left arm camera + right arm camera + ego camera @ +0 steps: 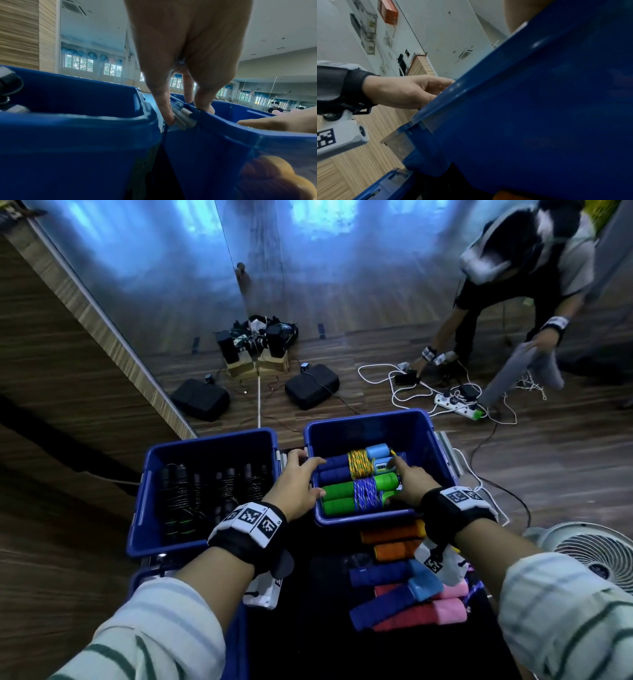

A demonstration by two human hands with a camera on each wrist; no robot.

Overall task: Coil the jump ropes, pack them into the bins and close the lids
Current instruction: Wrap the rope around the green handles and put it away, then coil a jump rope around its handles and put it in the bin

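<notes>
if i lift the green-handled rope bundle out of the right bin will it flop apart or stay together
Probably stays together: the green-handled rope bundle has its cord wound tightly round the middle of both handles. The handles look padded, so likely grippy and light. Set down loose, the round handles might roll a little; in the right bin it is wedged against the blue-handled bundle.

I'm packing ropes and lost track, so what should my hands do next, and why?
Probably pick up another coiled rope: the right blue plastic bin holds only two bundles, while orange, navy and pink-handled ropes lie outside, and both hands sit at its rim.
</notes>
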